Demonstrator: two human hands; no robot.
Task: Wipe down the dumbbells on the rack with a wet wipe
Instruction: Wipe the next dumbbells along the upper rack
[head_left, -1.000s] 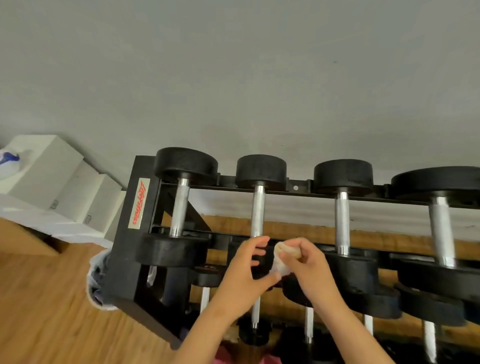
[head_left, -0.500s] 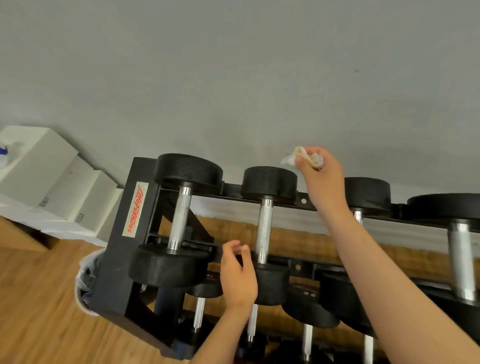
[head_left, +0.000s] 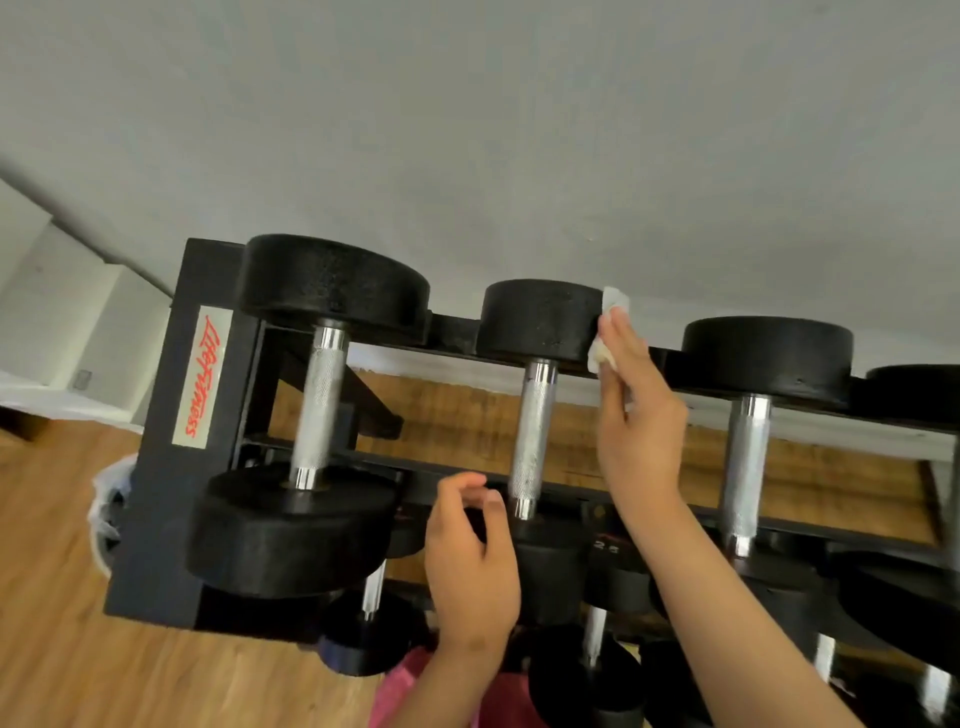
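Right hand (head_left: 631, 415): white wet wipe (head_left: 609, 332) pressed flat against black round dumbbell head (head_left: 540, 319).
Left hand (head_left: 472, 561): loosely curled, nothing held.

The wet wipe (head_left: 602, 356) was mostly hidden under the fingers of the right grip (head_left: 636, 415), the left grip (head_left: 470, 566) covered part of the second dumbbell (head_left: 532, 431), the rightmost dumbbell (head_left: 917, 389) was cut by the right edge, and the number (head_left: 602, 545) on a lower head was too blurred to read.

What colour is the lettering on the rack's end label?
Red-orange script on a pale label, clearest in the head view.
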